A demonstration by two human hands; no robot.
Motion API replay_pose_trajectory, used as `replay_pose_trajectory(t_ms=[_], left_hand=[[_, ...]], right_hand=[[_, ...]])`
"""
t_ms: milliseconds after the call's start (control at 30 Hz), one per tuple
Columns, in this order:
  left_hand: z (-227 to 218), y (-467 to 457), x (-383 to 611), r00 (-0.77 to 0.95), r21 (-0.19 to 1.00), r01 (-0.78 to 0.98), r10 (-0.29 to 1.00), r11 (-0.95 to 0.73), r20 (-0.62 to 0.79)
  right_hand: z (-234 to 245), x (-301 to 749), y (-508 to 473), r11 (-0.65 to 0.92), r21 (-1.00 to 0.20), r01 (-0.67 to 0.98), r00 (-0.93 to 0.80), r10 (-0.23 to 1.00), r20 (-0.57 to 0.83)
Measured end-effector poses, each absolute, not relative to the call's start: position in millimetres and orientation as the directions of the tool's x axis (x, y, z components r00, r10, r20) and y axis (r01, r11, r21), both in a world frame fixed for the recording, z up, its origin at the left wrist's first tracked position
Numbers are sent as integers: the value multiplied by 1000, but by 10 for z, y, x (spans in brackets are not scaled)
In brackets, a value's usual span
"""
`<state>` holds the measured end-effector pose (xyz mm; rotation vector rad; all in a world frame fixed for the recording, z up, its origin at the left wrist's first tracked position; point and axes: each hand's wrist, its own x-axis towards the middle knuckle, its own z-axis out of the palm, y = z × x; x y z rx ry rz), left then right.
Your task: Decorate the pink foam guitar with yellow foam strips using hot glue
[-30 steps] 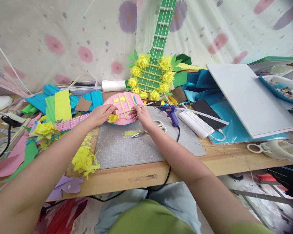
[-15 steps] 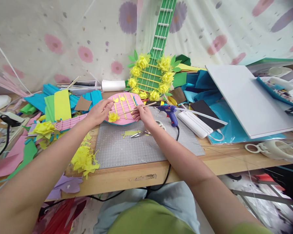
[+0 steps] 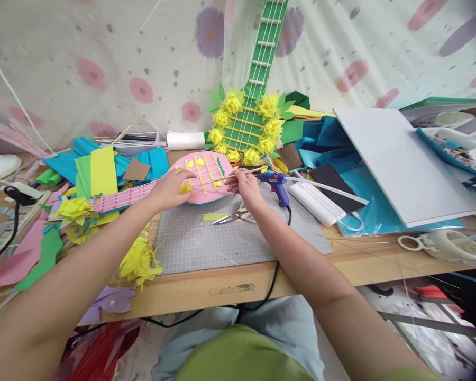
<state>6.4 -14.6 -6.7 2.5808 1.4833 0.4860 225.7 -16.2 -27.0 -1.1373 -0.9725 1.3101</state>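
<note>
A pink paper guitar [image 3: 210,196] lies on the desk, its neck pointing left, with yellow strips and white strings across its body. My left hand [image 3: 172,189] is over the left part of the body, thumb and fingers closed around a yellow paper flower [image 3: 185,188] that they partly cover. My right hand [image 3: 244,186], at the body's right edge, pinches a thin wooden stick [image 3: 212,181]. The stick slants over the strings, its left end close to the flower. Scissors [image 3: 234,216] lie partly open on the grey cutting mat [image 3: 206,246] below my right hand.
A blue glue gun [image 3: 276,185] rests right of my right hand, its black cord running over the desk edge. Behind stands a green paper guitar [image 3: 248,119] with yellow flowers. Yellow paper scraps [image 3: 140,259] lie left; a white board [image 3: 404,164] leans right.
My left hand has moved right and down onto the yellow flower, which is now mostly covered. My right hand and the stick have shifted slightly right.
</note>
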Motion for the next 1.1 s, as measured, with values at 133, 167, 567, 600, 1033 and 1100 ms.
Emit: replay_pose_trajectory(t_ms=[133,167,567,600,1033,1100], left_hand=[[-192,-157,179,540,140,806,812,-575,223],[-214,-152,201,532,124,816,817,-565,225],[-105,-62,124,486,98,854,850,-511,203],[-97,-60,112,484,96,855,851,-509,202],[-132,-44,22,411,94,896,892,-433,189],[-117,-60,19,405,106,897,895,-428,187]], right_hand=[[-312,2358,-206,-22,-976,-215,91,995,-42],[-324,2373,-220,-13,-976,-216,93,995,-34],[-450,2261,-305,58,-982,-178,8,998,58],[-457,2237,-309,76,-984,-163,-16,997,80],[-330,2092,-411,291,-942,167,-111,955,275],[-299,2089,-418,298,-936,186,-103,953,283]])
